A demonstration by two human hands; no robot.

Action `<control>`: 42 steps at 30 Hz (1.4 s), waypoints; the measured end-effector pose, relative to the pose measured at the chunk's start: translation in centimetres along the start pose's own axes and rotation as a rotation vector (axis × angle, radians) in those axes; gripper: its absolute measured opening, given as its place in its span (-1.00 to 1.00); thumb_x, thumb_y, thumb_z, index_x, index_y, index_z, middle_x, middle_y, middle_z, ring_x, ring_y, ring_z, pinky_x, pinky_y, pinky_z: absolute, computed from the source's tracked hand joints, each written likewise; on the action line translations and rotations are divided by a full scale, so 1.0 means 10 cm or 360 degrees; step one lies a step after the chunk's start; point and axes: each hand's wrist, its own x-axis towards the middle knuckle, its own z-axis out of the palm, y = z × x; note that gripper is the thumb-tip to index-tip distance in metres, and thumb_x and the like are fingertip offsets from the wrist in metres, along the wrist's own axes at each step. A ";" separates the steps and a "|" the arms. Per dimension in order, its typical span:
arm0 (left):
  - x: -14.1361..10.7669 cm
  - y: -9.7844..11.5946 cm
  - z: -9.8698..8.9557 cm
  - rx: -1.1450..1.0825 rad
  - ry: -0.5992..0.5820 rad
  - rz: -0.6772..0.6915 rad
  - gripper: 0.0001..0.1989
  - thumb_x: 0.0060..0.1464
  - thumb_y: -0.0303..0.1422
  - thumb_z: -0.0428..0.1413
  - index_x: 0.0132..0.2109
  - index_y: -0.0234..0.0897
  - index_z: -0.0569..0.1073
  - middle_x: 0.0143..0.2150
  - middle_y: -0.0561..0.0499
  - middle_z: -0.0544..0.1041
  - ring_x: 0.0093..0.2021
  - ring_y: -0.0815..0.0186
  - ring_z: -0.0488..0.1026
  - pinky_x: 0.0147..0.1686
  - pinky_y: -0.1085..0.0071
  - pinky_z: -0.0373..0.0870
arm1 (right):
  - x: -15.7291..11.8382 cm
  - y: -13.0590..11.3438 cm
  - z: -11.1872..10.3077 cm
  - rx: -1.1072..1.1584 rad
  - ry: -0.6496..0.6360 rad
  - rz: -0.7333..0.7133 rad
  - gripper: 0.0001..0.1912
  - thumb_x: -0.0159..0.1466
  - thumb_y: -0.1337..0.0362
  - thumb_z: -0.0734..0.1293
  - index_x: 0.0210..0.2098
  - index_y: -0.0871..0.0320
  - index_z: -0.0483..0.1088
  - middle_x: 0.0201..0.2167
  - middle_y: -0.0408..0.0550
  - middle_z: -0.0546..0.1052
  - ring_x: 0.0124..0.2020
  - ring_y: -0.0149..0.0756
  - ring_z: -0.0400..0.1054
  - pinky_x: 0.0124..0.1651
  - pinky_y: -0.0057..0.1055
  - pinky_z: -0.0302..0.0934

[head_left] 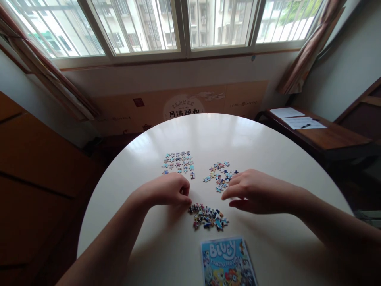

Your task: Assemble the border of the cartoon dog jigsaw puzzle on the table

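Fingers of the left hand (172, 190) curl inward and down, the thumb side reaching the left edge of the near heap of puzzle pieces (210, 217); whether this grip has hold of a piece, I cannot tell. The right hand (253, 191) comes in from the other side, its grip loosely open, with a small gap between thumb and forefinger and no piece visible in it. Its fingers hover at or touch the right edge of a looser cluster of pieces (220, 177); contact is unclear.

Between the two hands lies a narrow strip of open surface, with the near heap just below it. Beyond the left hand, more pieces sit apart from one another in rough rows (178, 161), and the hand partly covers their nearest edge. A gap separates these rows from the looser cluster.

Nearer the wearer, a blue booklet (228, 260) marked "Bluey" lies just below the near heap, its lower edge cut off by the view. All of this rests well inside the curved rim of the round white bench (127, 163), with broad open room to the left, right and far side. Past the right rim stands a brown side table (342, 133) bearing papers (303, 122) and a pen (305, 126).
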 end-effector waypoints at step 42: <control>-0.03 0.58 0.27 -0.0589 0.0658 0.0225 -0.75 0.24 -0.17 0.10 -0.18 -0.21 0.58 -0.23 -0.01 0.64 -0.30 0.29 0.48 -0.25 0.33 0.36 | 0.11 0.03 0.16 -0.0080 0.0499 0.0110 -0.89 0.33 0.25 0.32 -0.19 0.13 0.44 -0.38 -0.08 0.54 -0.36 -0.26 0.40 -0.33 -0.36 0.13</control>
